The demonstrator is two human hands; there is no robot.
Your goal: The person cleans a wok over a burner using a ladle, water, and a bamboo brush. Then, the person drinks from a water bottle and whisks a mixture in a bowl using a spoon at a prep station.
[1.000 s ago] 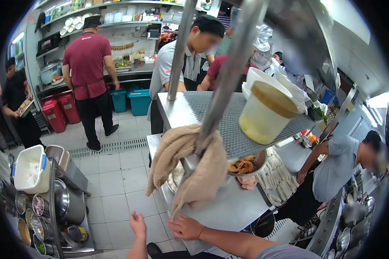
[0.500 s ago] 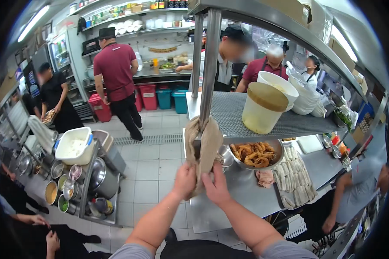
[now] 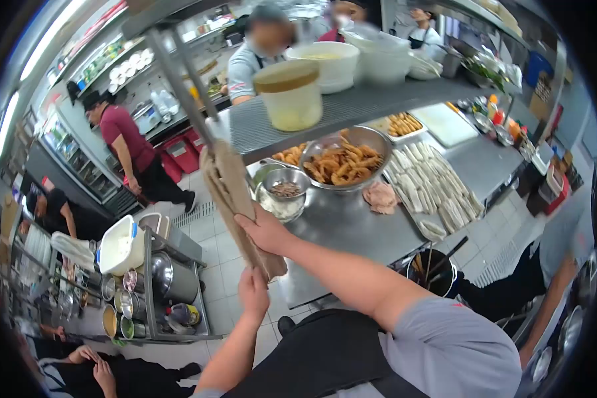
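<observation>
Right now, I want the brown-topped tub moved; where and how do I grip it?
Probably grip the brown-topped tub by opposite sides, below its top, from the near edge of the shelf: it stands upright, near side clear, with a white tub close behind.

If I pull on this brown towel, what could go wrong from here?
The brown towel hangs close to the small metal bowl, so a swing might brush the brown bits in it. A hard tug by the right hand could slide the towel off the shelf post. The brown-rimmed tub stands near the edge of the shelf, so a bump might tip it.
</observation>
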